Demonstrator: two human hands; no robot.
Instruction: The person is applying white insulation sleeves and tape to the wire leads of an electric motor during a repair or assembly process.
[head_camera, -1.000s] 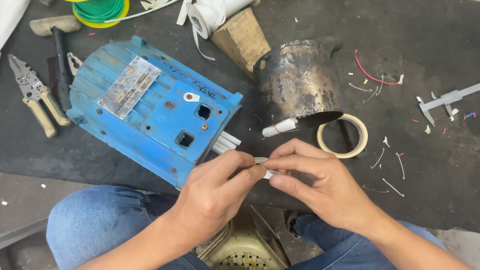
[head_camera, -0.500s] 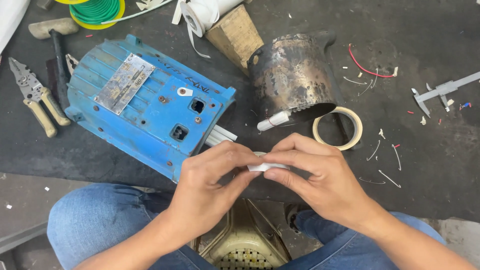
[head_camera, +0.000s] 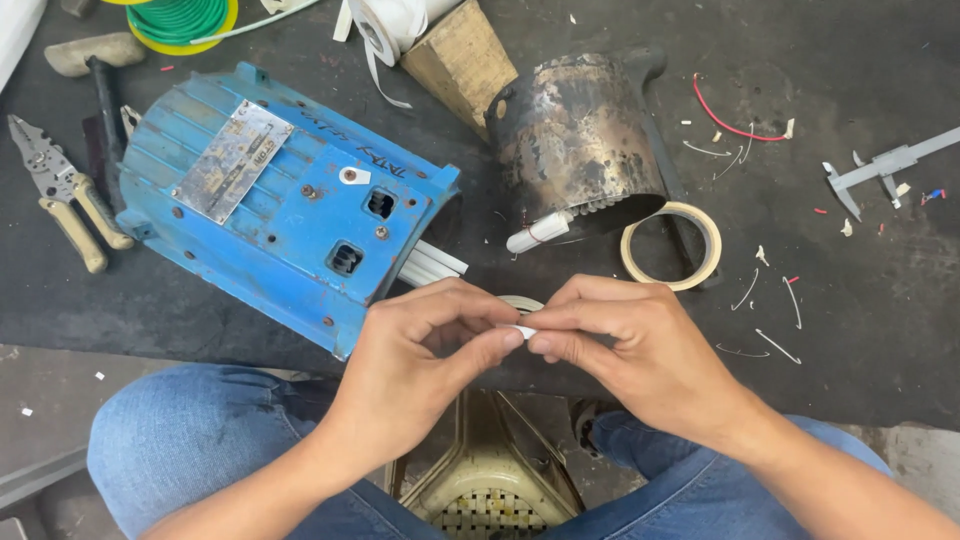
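My left hand (head_camera: 420, 350) and my right hand (head_camera: 630, 345) meet fingertip to fingertip above the front edge of the dark work mat (head_camera: 880, 330). Between thumbs and forefingers they pinch a small white piece (head_camera: 523, 331), mostly hidden by the fingers. Just behind them a small white ring (head_camera: 520, 301) peeks out. A blue finned motor housing (head_camera: 270, 200) lies on its side to the left, with white sleeves (head_camera: 432, 266) sticking out of its open end near my left hand.
A dark burnt metal cylinder (head_camera: 575, 140) lies behind my hands, a white sleeve (head_camera: 535, 233) at its mouth. A masking tape roll (head_camera: 672, 245), a caliper (head_camera: 885, 165), a red wire (head_camera: 730, 125), pliers (head_camera: 60, 195), a hammer (head_camera: 100, 60), a green wire spool (head_camera: 180, 18) and a wooden block (head_camera: 460, 60) lie around.
Both hands have stayed together on the small white piece, shifting slightly; the fingertips now press closer at the middle. Nothing on the mat has moved.
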